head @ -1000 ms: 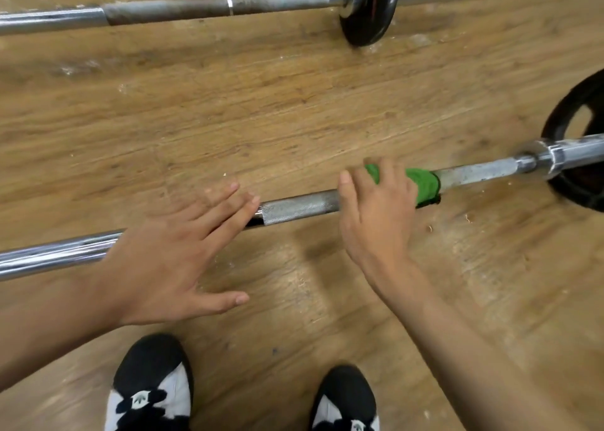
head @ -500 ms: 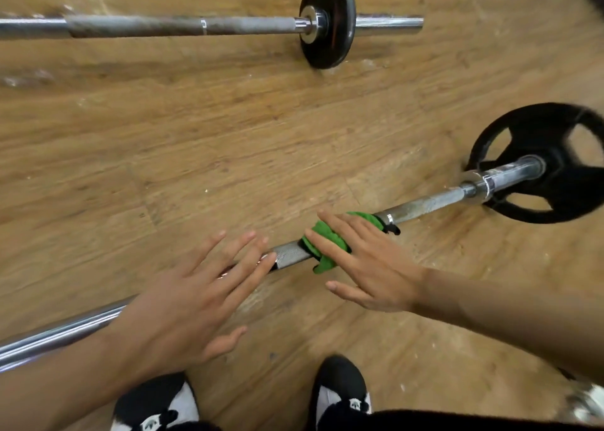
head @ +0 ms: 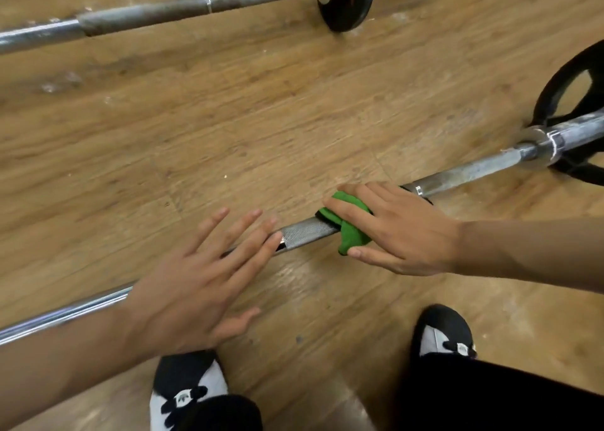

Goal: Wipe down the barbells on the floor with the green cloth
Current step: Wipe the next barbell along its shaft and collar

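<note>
- Barbell (head: 307, 231) ran lower-left to upper-right across the floor (head: 261, 120).
- Right hand (head: 402, 231), fingers flat, pressed green cloth (head: 351, 234) onto it.
- Left hand (head: 196, 283), spread, empty, nearby.

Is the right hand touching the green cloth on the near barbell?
Touching. The head view shows the right hand laid on the green cloth, fingers straight across it, pressing it onto the near barbell.
</note>
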A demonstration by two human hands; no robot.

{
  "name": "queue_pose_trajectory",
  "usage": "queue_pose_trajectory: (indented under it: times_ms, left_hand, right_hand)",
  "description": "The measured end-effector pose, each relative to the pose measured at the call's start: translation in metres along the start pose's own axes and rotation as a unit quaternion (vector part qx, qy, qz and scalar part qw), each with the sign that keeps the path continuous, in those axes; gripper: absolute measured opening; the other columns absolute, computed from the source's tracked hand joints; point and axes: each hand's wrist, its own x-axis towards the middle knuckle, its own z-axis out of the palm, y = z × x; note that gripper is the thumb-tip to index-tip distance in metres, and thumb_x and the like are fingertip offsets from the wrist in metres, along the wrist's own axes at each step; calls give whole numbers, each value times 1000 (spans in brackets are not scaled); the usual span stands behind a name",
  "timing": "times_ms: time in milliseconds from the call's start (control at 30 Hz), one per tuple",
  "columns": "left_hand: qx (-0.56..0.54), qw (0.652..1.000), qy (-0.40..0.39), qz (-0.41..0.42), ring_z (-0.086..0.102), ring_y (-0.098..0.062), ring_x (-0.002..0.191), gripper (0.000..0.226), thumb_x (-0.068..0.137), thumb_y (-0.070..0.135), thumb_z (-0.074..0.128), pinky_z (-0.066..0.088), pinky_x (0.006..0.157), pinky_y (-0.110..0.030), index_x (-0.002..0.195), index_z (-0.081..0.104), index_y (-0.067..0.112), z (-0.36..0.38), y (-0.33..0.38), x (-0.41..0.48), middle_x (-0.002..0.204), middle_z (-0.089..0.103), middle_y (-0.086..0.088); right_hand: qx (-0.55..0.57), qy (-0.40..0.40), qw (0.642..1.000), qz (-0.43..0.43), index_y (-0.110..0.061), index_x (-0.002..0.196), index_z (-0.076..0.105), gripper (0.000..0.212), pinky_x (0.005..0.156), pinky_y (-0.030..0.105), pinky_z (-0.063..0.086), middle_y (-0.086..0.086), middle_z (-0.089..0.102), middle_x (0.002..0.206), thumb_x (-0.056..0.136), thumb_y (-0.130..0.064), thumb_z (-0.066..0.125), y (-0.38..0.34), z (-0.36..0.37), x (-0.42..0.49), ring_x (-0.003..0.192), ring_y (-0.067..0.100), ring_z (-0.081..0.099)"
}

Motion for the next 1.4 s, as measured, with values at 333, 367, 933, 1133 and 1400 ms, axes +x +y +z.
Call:
queue_pose_trajectory:
  times_ms: [333,367,933,1133,1400]
  left_hand:
    - [-63,997,-26,20,14,-36,160,89,104,62,30,16,126,-55,163,17,-3,-20,-7,66,172,14,-21]
    - [-62,997,-22,35,13,-36,160,89,104,62,30,15,127,-54,163,16,-3,-21,-6,83,172,12,-21]
    - [-103,987,-75,99,20,-43,157,96,99,57,49,17,126,-61,164,10,-1,-8,7,184,171,15,-26]
    - [-70,991,-76,87,17,-42,158,94,101,59,43,15,127,-58,162,14,-7,-14,14,185,170,15,-28]
    - [-66,992,-33,107,16,-42,159,100,95,57,53,16,128,-56,162,14,-7,-6,18,192,170,13,-28]
  right_hand:
    - [6,119,991,65,-10,159,35,67,111,57,34,30,48,143,108,-53,31,80,36,-60,126,47,50]
    - [15,130,989,67,-11,159,37,66,115,57,31,30,48,143,108,-52,32,84,39,-66,129,47,49]
    - [29,329,944,-5,-21,143,63,60,116,46,36,20,65,133,106,-47,24,119,87,-53,123,38,61]
    - [21,350,936,20,-20,140,66,58,115,46,36,17,67,128,104,-44,28,113,88,-47,120,34,60]
    - [71,355,901,237,-1,132,65,51,115,59,34,31,61,125,107,-34,35,178,93,-116,120,52,57]
